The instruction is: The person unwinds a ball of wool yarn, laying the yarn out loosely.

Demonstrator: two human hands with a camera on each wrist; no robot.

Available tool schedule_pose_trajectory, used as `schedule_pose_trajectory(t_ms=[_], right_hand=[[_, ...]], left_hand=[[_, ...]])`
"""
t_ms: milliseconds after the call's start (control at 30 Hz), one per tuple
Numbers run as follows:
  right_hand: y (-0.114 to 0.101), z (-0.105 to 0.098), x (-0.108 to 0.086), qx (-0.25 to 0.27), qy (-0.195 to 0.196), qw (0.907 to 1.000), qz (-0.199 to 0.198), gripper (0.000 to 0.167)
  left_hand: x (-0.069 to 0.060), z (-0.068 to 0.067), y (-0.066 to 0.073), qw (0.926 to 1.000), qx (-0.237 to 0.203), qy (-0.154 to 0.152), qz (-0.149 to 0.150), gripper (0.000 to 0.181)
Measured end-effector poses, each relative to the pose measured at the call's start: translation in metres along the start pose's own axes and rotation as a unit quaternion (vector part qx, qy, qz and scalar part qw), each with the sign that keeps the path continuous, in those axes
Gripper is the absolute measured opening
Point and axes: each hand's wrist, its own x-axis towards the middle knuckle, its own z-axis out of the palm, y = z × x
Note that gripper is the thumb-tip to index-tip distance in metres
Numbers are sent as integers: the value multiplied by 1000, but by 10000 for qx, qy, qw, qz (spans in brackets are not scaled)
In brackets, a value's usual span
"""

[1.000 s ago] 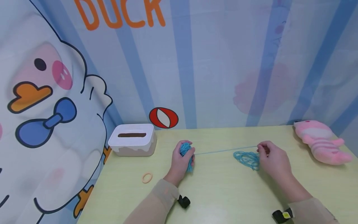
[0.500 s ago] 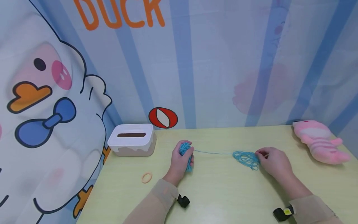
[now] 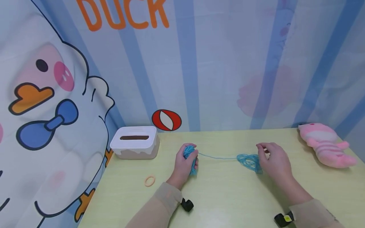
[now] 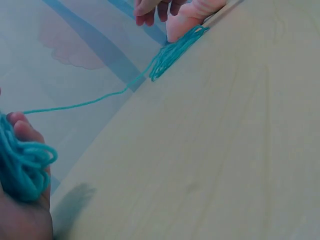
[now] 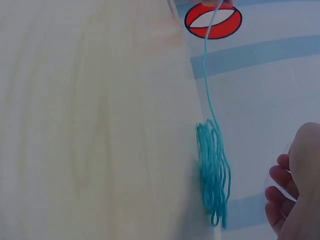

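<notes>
My left hand grips a bundle of blue yarn, its loops bulging past the fingers in the left wrist view, where the bundle fills the lower left. From it a single strand runs slackly rightward to a looped heap of the same yarn lying on the table. My right hand hovers just right of that heap. Seen from the right wrist, its fingers are loosely curled with no yarn visible between them, and the heap lies apart from them.
A white tissue box stands at the back left of the table. A small peach-coloured ring lies left of my left forearm. At the back right is a pink plush toy. A printed curtain hangs behind the table.
The strand, pulled straight by my right hand a second ago, now hangs slack. My right hand dropped to the heap, then rose slightly and shifted left. My left hand keeps its grip.
</notes>
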Motion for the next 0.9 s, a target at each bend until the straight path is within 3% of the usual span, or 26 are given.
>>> schedule_pose_trajectory(t_ms=[67, 233, 367, 500, 667, 900], right_hand=[[-13, 7, 0, 147, -14, 9992, -372, 26], [-47, 35, -3, 401, -693, 9921, -967, 30], [-73, 59, -5, 524, -1333, 9847, -990, 40], [-95, 79, -3, 593, -1713, 9789, -945, 46], [-110, 94, 0, 573, -1799, 9778, -908, 39], [-109, 94, 0, 540, -1386, 9857, -793, 20]], left_hand=[[0, 0, 0, 10000, -16, -28, 15, 39], [-1, -1, 1, 9999, -43, -95, 4, 38], [-1, 0, 2, 9998, -94, -189, 6, 37], [0, -1, 2, 9994, -150, -316, 55, 35], [-2, 1, 2, 9991, -201, -344, 144, 31], [-1, 1, 0, 9994, -26, -198, 294, 32]])
